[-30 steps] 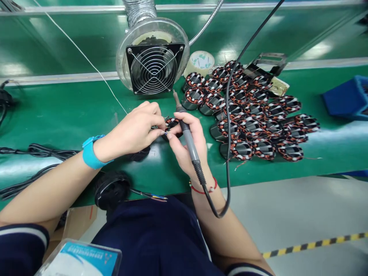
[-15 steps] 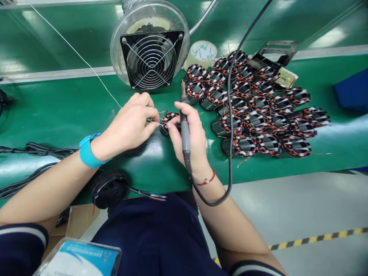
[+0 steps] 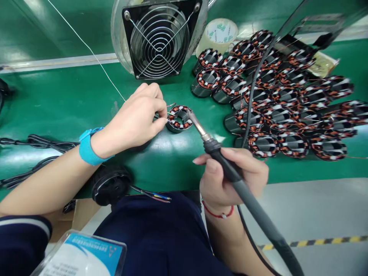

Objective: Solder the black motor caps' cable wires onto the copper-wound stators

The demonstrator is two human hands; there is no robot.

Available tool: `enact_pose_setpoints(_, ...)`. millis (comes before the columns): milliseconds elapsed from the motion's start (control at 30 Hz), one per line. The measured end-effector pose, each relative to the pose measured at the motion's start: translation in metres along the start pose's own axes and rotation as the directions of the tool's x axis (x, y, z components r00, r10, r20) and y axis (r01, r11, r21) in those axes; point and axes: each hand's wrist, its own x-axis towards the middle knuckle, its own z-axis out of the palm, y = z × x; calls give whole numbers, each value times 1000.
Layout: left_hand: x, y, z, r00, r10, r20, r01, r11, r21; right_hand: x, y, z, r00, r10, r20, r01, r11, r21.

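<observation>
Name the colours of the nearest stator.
The stator has orange windings with white bands, best in head view.

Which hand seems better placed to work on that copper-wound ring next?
Probably the right hand: it grips the soldering iron, whose tip is at the stator, while the left hand pinches its wires.

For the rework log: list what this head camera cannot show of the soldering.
Head view:
Wire ends in the left hand: its fingers hide them.
Soldering iron tip, from the right hand, at the copper-wound stator: too small to tell contact.
Fan: cut off by the top edge.
</observation>
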Motion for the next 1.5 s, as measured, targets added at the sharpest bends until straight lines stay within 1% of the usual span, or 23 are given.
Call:
enact_pose_setpoints(67,0,1,0,1000,-8,3,8,1000,-8,-1,-1,3,994,-94,-60,94,996,-4)
enact_pose_setpoints(100,0,2,0,1000,-14,7,14,1000,-6,-1,-1,5,990,-125,-67,125,992,-10)
enact_pose_setpoints(167,1,3,0,999,-29,16,29,1000,3,0,-1,8,990,-132,-52,132,991,-16)
enact_pose_setpoints(300,2,4,0,999,-43,18,42,999,14,2,-1,10,988,-144,-60,144,990,-16)
enact_pose_setpoints(533,3,4,0,999,-30,19,30,1000,1,3,0,9,990,-141,-12,141,990,-5)
enact_pose_setpoints(700,2,5,-1,999,-33,11,33,999,20,0,1,8,991,-130,-33,131,990,46)
enact_pose_setpoints(1033,3,8,-1,998,-52,-20,52,999,-11,-1,1,9,993,-113,-41,113,994,10)
enact_pose_setpoints(1200,3,7,0,998,-56,-22,56,998,-5,0,0,10,991,-135,-23,136,990,25)
enact_pose_setpoints(1267,3,7,0,998,-59,-22,59,998,-11,-1,1,9,992,-127,-19,127,991,41)
enact_pose_setpoints(1400,3,5,1,998,-56,-23,56,998,2,-4,3,8,994,-84,-64,87,995,46)
enact_pose_setpoints(1500,3,5,1,998,-52,-22,52,999,1,-5,2,8,995,-85,-61,87,995,46)
